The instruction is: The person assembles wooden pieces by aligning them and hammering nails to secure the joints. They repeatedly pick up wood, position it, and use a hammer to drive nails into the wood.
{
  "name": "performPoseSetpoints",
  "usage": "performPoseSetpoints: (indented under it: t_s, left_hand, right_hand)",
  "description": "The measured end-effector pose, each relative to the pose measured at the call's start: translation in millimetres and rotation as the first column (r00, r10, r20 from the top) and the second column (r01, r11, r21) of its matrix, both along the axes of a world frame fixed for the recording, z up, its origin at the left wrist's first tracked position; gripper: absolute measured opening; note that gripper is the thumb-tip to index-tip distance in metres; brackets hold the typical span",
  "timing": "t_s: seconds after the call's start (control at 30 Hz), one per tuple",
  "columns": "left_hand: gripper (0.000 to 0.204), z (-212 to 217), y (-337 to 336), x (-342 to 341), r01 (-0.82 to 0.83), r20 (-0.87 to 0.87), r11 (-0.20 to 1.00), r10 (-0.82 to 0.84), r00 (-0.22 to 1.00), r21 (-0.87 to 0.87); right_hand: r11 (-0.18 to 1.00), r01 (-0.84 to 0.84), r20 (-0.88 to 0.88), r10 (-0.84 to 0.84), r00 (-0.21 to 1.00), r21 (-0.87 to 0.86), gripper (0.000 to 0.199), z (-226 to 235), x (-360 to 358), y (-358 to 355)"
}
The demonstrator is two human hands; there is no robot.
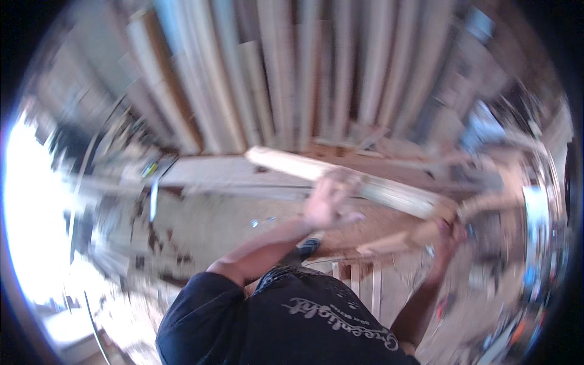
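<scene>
A long pale wooden piece slants in front of me, its left end farther away and its right end nearer. My left hand is at its middle, the fingers over the wood and the thumb sticking out to the right; motion blurs this hand. At the right end my right hand is closed round the wood. A second, shorter pale wooden piece runs left from beside my right hand. Whether the two pieces are joined I cannot tell.
Several tall boards stand upright along the far side. A wooden bench crosses in front of them, with a small yellow-green item at its left. Light wooden slats show close to my body. Clutter fills the right edge.
</scene>
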State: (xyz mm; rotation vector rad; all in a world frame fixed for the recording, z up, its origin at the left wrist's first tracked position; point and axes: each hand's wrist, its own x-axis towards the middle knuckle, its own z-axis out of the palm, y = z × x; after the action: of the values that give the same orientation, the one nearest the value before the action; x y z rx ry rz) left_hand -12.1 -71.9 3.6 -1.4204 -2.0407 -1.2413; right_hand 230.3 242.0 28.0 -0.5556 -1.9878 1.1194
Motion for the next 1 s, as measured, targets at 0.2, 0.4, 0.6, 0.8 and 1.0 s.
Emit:
performPoseSetpoints:
  t_s: [0.2, 0.4, 0.6, 0.8, 1.0]
  left_hand:
    - [0.072, -182, -117, 99, 0.016, 0.257, 0.815, 0.163, 0.952, -0.579]
    - [0.080, -329, -301, 198, -0.053, 0.509, 0.506, 0.858, -0.075, -0.861]
    - [0.064, -290, -417, 240, -0.367, 0.382, 0.139, 0.529, -0.758, -0.920]
    - [0.067, -322, -371, 236, -0.224, 0.438, 0.377, 0.742, -0.507, -0.899]
    - [0.041, -332, -230, 194, 0.117, 0.734, 0.758, 0.562, 0.381, -0.641]
  right_hand:
    - [0.993, 0.117, 0.192, -0.114, 0.975, -0.005, 0.067, 1, -8, -7]
    - [0.996, 0.071, 0.247, -0.083, 0.965, 0.057, 0.073, 27, -31, -25]
    - [0.997, -0.023, 0.138, 0.013, 0.990, 0.067, 0.072, 4, -24, 13]
    - [0.997, -0.048, 0.132, 0.039, 0.990, 0.065, 0.068, 8, -35, -7]
    - [0.997, -0.045, 0.085, 0.039, 0.996, 0.065, 0.064, 12, -25, -18]
